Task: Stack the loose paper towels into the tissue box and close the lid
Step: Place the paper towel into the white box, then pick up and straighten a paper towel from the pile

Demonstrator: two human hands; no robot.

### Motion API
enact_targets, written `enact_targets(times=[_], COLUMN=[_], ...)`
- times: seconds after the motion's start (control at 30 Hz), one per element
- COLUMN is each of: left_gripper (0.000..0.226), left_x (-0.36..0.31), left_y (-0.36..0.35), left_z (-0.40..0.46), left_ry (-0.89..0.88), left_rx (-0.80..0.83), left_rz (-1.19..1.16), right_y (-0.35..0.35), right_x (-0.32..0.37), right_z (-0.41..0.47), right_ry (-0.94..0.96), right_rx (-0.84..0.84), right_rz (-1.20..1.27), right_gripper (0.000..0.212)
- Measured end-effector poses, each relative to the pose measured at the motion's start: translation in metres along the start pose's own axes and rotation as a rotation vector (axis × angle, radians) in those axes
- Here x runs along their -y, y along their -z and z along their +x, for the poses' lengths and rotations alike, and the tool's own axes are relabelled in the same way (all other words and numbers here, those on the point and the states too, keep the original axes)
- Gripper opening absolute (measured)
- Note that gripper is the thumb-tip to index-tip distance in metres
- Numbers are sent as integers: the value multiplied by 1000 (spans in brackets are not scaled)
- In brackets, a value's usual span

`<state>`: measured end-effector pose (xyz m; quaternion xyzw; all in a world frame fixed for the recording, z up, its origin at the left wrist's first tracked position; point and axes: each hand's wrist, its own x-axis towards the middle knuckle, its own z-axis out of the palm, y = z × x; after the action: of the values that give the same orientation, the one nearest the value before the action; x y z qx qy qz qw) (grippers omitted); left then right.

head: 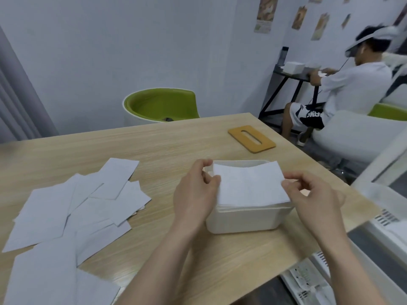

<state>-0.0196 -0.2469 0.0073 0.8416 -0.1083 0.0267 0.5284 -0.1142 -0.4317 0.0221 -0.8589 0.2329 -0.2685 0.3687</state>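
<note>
A white tissue box [242, 221] stands open on the wooden table [176, 139], a stack of towels filling it to the rim. On top lies a white paper towel [248, 183], slightly bowed. My left hand [196, 192] pinches its left edge and my right hand [312, 194] pinches its right edge, one on each side of the box. Several loose paper towels [77, 208] lie scattered on the table to the left. The box's tan wooden lid [251, 138], with a slot in it, lies flat behind the box.
A green and white chair [160, 106] stands beyond the table's far edge. At the back right a person [343, 89] sits at a black desk. The table's right edge runs close to the box, with white equipment [330, 271] below it.
</note>
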Motion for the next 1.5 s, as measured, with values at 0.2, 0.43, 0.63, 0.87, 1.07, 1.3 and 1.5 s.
enact_targets(times=[0.2, 0.43, 0.63, 0.87, 1.07, 1.3, 1.5], left_gripper=[36, 29, 19, 40, 56, 39, 40], left_x=[0, -4, -2, 2, 9, 9, 11], left_y=[-1, -3, -3, 0, 0, 1, 7], left_z=[-4, -7, -10, -22, -25, -23, -27], left_ry=[-92, -143, -222, -652, -657, -703, -665], left_rx=[-1, -28, -56, 170, 351, 342, 340], left_rz=[206, 387, 473, 500, 682, 654, 590], right_y=[-6, -9, -8, -16, -24, -26, -24], right_x=[-12, -13, -10, -9, -12, -10, -4], right_z=[4, 6, -3, -26, -32, -33, -32], right_ry=[55, 132, 197, 378, 354, 311, 319], right_rx=[-62, -89, -112, 16, 129, 140, 134], right_rz=[-130, -248, -403, -373, -426, -481, -450], right_gripper=[12, 15, 9, 45, 67, 67, 63])
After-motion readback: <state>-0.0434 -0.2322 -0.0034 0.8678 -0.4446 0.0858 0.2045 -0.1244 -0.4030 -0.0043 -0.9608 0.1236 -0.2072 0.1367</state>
